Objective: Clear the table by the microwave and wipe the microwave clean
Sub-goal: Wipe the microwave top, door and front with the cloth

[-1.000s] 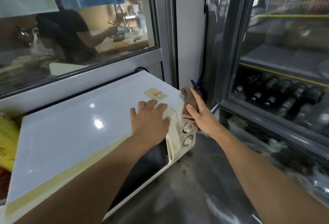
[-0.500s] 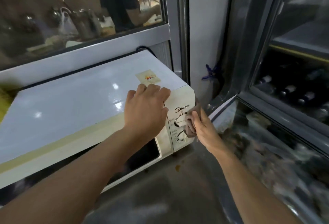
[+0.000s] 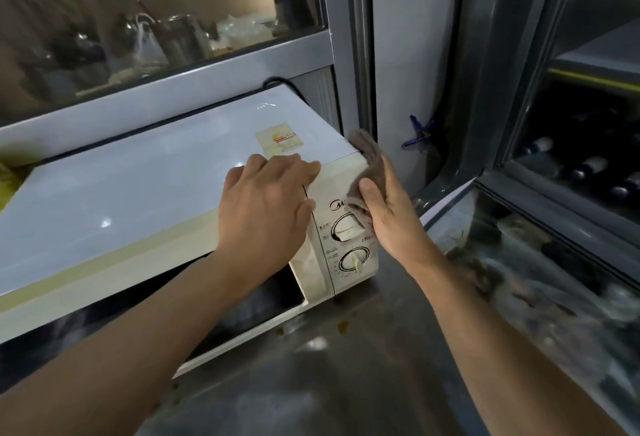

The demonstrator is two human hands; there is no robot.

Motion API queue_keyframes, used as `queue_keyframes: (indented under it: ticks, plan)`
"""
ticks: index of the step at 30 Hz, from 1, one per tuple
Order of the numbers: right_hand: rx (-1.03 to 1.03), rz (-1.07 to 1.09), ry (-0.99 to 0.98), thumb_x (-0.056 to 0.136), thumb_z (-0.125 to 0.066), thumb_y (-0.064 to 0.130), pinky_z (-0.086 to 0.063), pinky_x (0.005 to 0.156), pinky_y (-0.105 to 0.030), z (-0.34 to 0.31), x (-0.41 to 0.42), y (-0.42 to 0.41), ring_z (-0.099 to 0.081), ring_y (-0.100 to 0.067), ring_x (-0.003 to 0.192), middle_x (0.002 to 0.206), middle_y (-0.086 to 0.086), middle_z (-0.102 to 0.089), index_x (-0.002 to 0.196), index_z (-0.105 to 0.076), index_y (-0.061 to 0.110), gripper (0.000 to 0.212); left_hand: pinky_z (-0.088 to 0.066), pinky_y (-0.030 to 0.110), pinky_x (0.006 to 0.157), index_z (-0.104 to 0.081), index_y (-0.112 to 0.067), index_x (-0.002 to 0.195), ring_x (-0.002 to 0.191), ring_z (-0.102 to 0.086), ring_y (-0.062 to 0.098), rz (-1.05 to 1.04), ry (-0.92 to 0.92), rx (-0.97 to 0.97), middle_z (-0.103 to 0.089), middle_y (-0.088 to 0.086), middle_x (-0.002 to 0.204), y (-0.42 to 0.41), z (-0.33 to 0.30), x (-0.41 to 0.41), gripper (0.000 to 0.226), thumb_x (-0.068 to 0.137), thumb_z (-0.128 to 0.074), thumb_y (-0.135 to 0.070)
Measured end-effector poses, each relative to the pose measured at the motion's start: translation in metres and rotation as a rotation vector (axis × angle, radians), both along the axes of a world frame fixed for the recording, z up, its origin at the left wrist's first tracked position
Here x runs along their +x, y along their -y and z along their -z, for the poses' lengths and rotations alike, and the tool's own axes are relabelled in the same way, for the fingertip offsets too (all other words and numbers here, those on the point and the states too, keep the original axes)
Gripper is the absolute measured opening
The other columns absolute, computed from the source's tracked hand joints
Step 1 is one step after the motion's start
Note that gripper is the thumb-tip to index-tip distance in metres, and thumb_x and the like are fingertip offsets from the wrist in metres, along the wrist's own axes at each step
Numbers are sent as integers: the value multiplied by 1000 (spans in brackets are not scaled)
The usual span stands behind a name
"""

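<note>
A white microwave (image 3: pixel 138 200) stands on a steel table (image 3: pixel 346 383), its control panel with two knobs (image 3: pixel 349 245) facing me. My left hand (image 3: pixel 266 207) lies flat on the top front edge of the microwave, fingers straight, above the door. My right hand (image 3: pixel 384 214) holds a brown cloth (image 3: pixel 369 165) against the upper right corner of the control panel, thumb pressing it beside the brand logo. The cloth wraps around the microwave's right edge and partly covers the upper knob.
A glass window (image 3: pixel 156 13) runs behind the microwave, with a person visible behind it. A glass-door fridge (image 3: pixel 571 158) with bottles stands at the right. A blue clip (image 3: pixel 417 134) hangs on the wall beside it. Brown spots (image 3: pixel 343 326) mark the table under the microwave.
My right hand with the cloth slid down to the knobs and has now come back up to the panel's top right corner. My left hand stays on the microwave top.
</note>
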State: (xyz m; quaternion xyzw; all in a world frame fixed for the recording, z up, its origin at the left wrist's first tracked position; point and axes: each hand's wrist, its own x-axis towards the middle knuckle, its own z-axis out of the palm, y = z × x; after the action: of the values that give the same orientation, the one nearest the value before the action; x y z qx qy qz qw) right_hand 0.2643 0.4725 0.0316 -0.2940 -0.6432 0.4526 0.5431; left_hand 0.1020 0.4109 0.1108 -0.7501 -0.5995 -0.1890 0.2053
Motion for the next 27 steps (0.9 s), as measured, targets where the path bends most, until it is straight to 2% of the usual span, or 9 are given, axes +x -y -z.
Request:
queue_keyframes:
  ticks: [3, 5, 7, 9, 11, 14, 18, 23, 27]
  plan:
    - [-31, 93, 78, 101, -34, 15, -46, 54, -12, 40, -1, 3, -56, 0, 57, 71, 10, -57, 138, -35, 26, 38, -45, 41, 81, -63, -20, 113, 94, -58, 34, 10, 20, 22, -66, 4, 115, 0, 2, 0, 39, 75, -56, -24]
    - [-140, 84, 128, 101, -33, 20, -51, 54, -21, 59, 1, 8, -61, -6, 60, 82, 7, -64, 138, -38, 22, 37, -45, 41, 81, -63, -20, 114, 95, -59, 34, 13, 26, 39, -67, 4, 116, 0, 3, 0, 39, 76, -55, -23]
    - [-196, 57, 176, 101, -33, 12, -55, 68, -39, 69, 5, 15, -65, -25, 78, 99, -18, -63, 141, -34, 13, 40, -45, 42, 81, -63, -20, 114, 94, -59, 34, 15, 32, 46, -67, 4, 115, 1, 3, 0, 40, 76, -56, -23]
    - [-179, 76, 198, 100, -35, 4, -53, 82, -26, 80, 8, 24, -65, -10, 91, 103, -14, -62, 134, -39, 10, 35, -45, 42, 81, -63, -20, 114, 95, -58, 34, 12, 37, 37, -67, 4, 115, 1, 3, 2, 40, 75, -56, -24]
    - [-178, 88, 243, 99, -34, 2, -47, 79, -7, 81, 10, 30, -57, 16, 85, 100, 8, -57, 131, -39, 13, 34, -44, 43, 82, -62, -21, 115, 96, -58, 34, 10, 40, 17, -66, 3, 117, 1, 4, 4, 40, 76, -55, -24]
    - [-148, 25, 217, 101, -32, 8, -47, 60, -7, 64, 9, 25, -60, 10, 70, 88, 8, -55, 142, -33, 19, 42, -43, 43, 84, -61, -21, 118, 100, -56, 34, 5, 37, 17, -65, 3, 118, 2, 4, 2, 42, 77, -53, -25]
    - [-167, 43, 78, 100, -36, 12, -52, 71, -12, 48, 3, 14, -67, 3, 87, 112, 13, -57, 146, -25, 31, 51, -42, 43, 85, -60, -21, 119, 102, -55, 34, 8, 53, 28, -64, 2, 119, 1, 6, 2, 42, 78, -52, -26]
    - [-216, 68, 264, 101, -34, 14, -41, 42, -9, 88, 5, 23, -54, 0, 46, 67, 5, -53, 146, -25, 22, 47, -41, 42, 85, -60, -21, 120, 101, -54, 33, 12, 39, 58, -64, 2, 118, -1, 9, 1, 42, 79, -53, -26]
    - [-294, 45, 389, 101, -33, 16, -46, 42, -22, 110, 11, 22, -54, -6, 45, 66, -7, -56, 145, -25, 22, 45, -42, 41, 84, -61, -20, 119, 99, -56, 33, 18, 33, 92, -65, 2, 116, 0, 12, 0, 42, 78, -54, -26]
